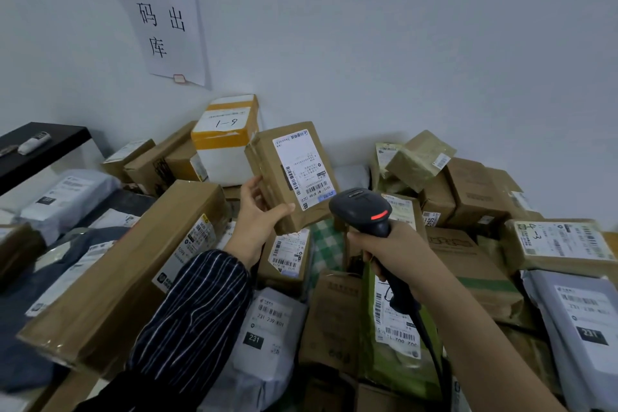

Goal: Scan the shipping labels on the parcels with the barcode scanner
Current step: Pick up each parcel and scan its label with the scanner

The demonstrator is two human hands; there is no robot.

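Fingers (251, 185) of the left hand (257, 221) curl round the lower corner of the raised parcel (264, 160). The right hand (398, 251) grips the barcode scanner (363, 207) at five o'clock of the shipping label (301, 167). I would aim it squarely at the barcode and hold the parcel steady.

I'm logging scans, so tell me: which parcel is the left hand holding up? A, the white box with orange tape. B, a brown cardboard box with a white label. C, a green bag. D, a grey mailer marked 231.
B: the left hand grips a brown cardboard box, its white label facing the barcode scanner in the right hand.
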